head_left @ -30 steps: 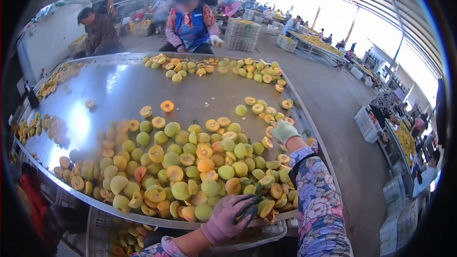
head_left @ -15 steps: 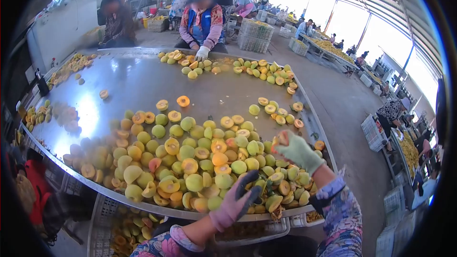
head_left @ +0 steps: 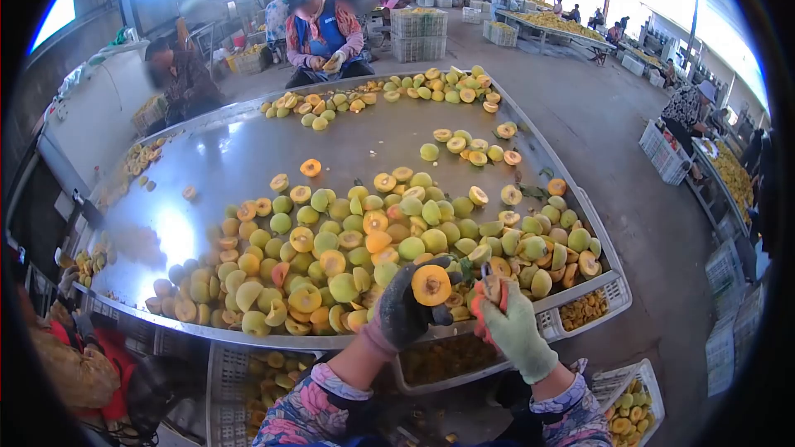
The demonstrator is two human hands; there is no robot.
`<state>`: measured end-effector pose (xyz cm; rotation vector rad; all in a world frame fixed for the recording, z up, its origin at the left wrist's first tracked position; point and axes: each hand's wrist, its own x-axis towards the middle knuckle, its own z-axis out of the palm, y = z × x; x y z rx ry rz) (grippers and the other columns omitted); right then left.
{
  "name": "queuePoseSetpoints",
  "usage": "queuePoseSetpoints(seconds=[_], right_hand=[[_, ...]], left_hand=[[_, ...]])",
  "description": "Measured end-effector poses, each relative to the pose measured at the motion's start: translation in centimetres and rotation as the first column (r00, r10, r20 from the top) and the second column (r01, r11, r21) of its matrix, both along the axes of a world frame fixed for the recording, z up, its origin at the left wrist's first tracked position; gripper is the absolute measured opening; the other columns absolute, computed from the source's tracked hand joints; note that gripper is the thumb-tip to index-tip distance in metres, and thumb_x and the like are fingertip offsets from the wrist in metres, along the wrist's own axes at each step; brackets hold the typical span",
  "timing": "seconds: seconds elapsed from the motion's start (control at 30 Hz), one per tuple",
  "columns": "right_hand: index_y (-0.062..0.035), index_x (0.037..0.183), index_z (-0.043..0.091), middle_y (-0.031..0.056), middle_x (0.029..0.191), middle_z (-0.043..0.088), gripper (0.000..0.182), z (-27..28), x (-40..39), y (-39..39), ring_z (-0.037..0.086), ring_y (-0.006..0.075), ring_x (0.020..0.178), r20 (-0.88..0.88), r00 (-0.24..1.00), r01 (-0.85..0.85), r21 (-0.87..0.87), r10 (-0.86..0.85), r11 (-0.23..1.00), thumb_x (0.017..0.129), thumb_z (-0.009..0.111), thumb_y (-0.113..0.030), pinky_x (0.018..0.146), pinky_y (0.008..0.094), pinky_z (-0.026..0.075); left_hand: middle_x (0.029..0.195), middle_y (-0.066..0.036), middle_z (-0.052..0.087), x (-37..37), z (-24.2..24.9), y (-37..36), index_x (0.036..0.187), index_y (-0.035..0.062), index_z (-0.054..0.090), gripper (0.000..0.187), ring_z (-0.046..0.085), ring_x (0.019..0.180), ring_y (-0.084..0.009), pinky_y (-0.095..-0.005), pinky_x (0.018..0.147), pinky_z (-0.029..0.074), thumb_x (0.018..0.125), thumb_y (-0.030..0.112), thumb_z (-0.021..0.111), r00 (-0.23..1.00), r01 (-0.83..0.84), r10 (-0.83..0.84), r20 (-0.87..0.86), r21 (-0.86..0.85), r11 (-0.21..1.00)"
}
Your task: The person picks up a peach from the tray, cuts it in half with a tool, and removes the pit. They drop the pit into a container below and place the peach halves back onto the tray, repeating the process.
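Observation:
At the near edge of the metal table, my left hand, in a dark and pink glove, holds a halved fruit with its orange cut face and pit showing. Close on its right, my right hand, in a pale green glove, is closed around a red-handled tool. The tip of that tool is partly hidden by the fingers. Behind both hands spreads a large heap of green and orange fruit halves on the table.
Crates of fruit stand below the near edge, with a tray at the right corner. Across the table sits a person in a blue vest. Another person sits at the far left, and a co-worker's arm shows at lower left.
My left hand has risen and now holds a fruit half. My right hand has come down and left, beside it. The view has shifted, and the person across has drawn their hands back.

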<state>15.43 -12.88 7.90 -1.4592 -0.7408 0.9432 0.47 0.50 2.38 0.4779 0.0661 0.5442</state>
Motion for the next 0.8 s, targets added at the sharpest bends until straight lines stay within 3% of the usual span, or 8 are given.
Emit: queuePoseSetpoints(seconds=[0.07,0.17,0.27,0.33,0.37,0.43,0.63,0.8], right_hand=[[-0.0001,0.116,0.053,0.0053,0.083,0.064,0.023,0.2,-0.2,-0.2,0.058,0.0116,0.058,0.223,0.962,-0.147,-0.068,0.158,0.987,0.096,0.055,-0.011,0.053,0.0279,0.048],[-0.0018,0.103,0.053,0.0155,0.074,0.063,0.020,-2.0,0.4,0.1,0.066,0.0348,0.068,0.588,0.772,-0.214,-0.117,0.241,0.970,0.093,0.059,-0.018,0.060,0.0420,0.051],[-0.0029,0.102,0.054,0.0219,0.080,0.064,0.023,-1.9,0.3,0.1,0.065,0.0434,0.078,0.617,0.749,-0.163,-0.183,0.242,0.970,0.091,0.061,-0.022,0.068,0.0482,0.052],[-0.0032,0.102,0.055,0.0213,0.080,0.064,0.023,-1.7,-0.1,-0.2,0.065,0.0427,0.077,0.653,0.721,-0.150,-0.177,0.230,0.973,0.091,0.060,-0.023,0.068,0.0481,0.053],[-0.0022,0.103,0.054,0.0195,0.078,0.064,0.023,-1.7,-0.3,-0.3,0.067,0.0375,0.072,0.661,0.715,-0.159,-0.166,0.229,0.973,0.091,0.061,-0.021,0.064,0.0451,0.052],[-0.0011,0.103,0.053,0.0177,0.076,0.064,0.023,-1.6,-0.9,-0.3,0.068,0.0324,0.066,0.666,0.710,-0.168,-0.154,0.228,0.974,0.091,0.062,-0.019,0.060,0.0422,0.052],[-0.0013,0.099,0.051,0.0233,0.080,0.063,0.024,-1.9,-2.6,0.7,0.064,0.0449,0.077,0.683,0.682,-0.151,-0.220,0.262,0.964,0.092,0.061,-0.021,0.066,0.0493,0.052],[-0.0008,0.102,0.051,0.0233,0.079,0.066,0.028,-2.7,-3.2,1.4,0.066,0.0435,0.071,0.731,0.646,-0.121,-0.187,0.220,0.975,0.092,0.058,-0.026,0.063,0.0514,0.054]], left_hand=[[0.131,-0.016,0.060,0.4,-0.2,0.1,0.144,0.0023,0.042,0.050,0.061,0.118,-0.0257,-0.0359,0.082,0.058,0.106,0.035,0.041,0.995,-0.086,0.086,-0.053,-0.010,0.996],[0.130,-0.016,0.061,0.4,-1.1,0.3,0.143,0.0009,0.043,0.047,0.058,0.121,-0.0251,-0.0355,0.087,0.057,0.106,0.029,0.042,0.896,-0.228,0.443,-0.024,0.832,0.507],[0.127,-0.015,0.062,0.3,-1.3,0.8,0.137,-0.0012,0.047,0.040,0.060,0.119,-0.0230,-0.0348,0.092,0.055,0.102,0.016,0.052,0.994,0.023,-0.022,-0.110,0.005,1.000],[0.124,-0.014,0.063,-0.3,-1.0,0.4,0.131,-0.0021,0.050,0.040,0.063,0.115,-0.0228,-0.0372,0.095,0.054,0.093,0.001,0.063,0.723,0.045,0.689,-0.052,0.999,0.029],[0.124,-0.014,0.063,-0.2,-1.2,0.3,0.131,-0.0021,0.050,0.040,0.063,0.115,-0.0228,-0.0372,0.095,0.054,0.093,0.001,0.063,0.723,0.052,0.689,-0.056,0.998,0.027],[0.120,-0.014,0.064,0.4,-1.7,-0.3,0.127,-0.0025,0.051,0.045,0.065,0.109,-0.0244,-0.0391,0.095,0.054,0.086,-0.003,0.070,0.830,-0.157,0.539,-0.143,0.868,0.471],[0.117,-0.017,0.065,1.1,-2.1,-0.9,0.130,-0.0004,0.052,0.036,0.064,0.110,-0.0312,-0.0453,0.099,0.052,0.099,0.017,0.057,0.958,-0.218,0.261,-0.114,0.295,0.930],[0.118,-0.018,0.064,1.2,-1.5,-1.1,0.128,0.0001,0.054,0.042,0.062,0.110,-0.0345,-0.0492,0.102,0.049,0.100,0.030,0.051,0.968,-0.222,0.232,-0.091,0.107,0.969]])
